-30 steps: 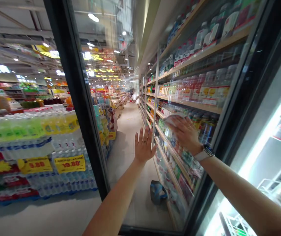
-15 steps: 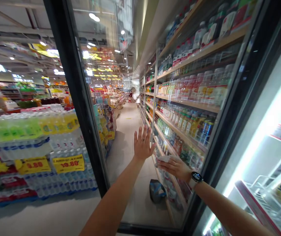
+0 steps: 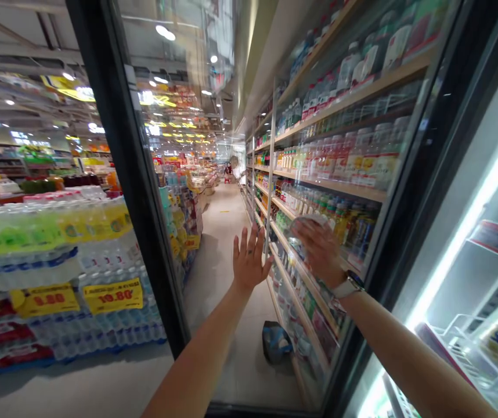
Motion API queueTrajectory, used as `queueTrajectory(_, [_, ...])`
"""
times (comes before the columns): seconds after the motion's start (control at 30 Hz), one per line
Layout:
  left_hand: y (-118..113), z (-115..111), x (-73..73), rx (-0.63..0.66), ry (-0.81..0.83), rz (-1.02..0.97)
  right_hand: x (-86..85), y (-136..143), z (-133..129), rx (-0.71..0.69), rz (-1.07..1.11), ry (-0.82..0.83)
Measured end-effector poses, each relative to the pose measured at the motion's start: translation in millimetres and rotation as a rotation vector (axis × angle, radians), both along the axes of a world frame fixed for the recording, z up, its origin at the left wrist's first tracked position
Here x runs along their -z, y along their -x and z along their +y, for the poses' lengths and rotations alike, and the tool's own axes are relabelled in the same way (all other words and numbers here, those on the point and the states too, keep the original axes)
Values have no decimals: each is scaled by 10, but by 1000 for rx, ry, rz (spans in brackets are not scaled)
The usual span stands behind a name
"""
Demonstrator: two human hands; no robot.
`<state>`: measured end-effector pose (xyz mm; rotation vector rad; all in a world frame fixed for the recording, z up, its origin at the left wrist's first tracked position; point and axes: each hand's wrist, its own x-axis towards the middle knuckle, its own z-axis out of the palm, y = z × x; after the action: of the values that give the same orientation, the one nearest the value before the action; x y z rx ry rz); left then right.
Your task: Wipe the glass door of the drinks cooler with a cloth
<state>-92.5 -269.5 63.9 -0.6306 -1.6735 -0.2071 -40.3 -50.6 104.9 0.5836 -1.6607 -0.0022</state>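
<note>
A tall glass door (image 3: 214, 360) in a black frame stands swung out before me. My left hand (image 3: 249, 261) lies flat against the glass with its fingers spread and nothing in it. To the right of it and slightly higher, my right hand (image 3: 318, 247) presses a thin white cloth (image 3: 314, 219) to the same pane. Motion smears this hand, and only a pale edge of the cloth shows past the fingers. A watch (image 3: 349, 284) with a light band sits on the right wrist.
Shelves of bottles (image 3: 340, 151) show through the pane. At right is the lit cooler interior with a wire rack (image 3: 458, 331). Stacked drink packs (image 3: 57, 232) with yellow price signs (image 3: 114, 295) stand left. A dark bag-like object (image 3: 277, 341) appears low behind the glass.
My right hand has moved up the glass with the cloth, from below the left hand's level to slightly above it. The left hand stays flat on the pane. The view has shifted slightly.
</note>
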Motion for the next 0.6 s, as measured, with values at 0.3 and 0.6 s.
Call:
queueTrajectory(0.3, [-19,15,-7,3,-8,22,999,-132,18,36,-143,-255])
queueTrajectory(0.6, [25,15,-19,-1,-9,46,-434,-3,395,100,74,136])
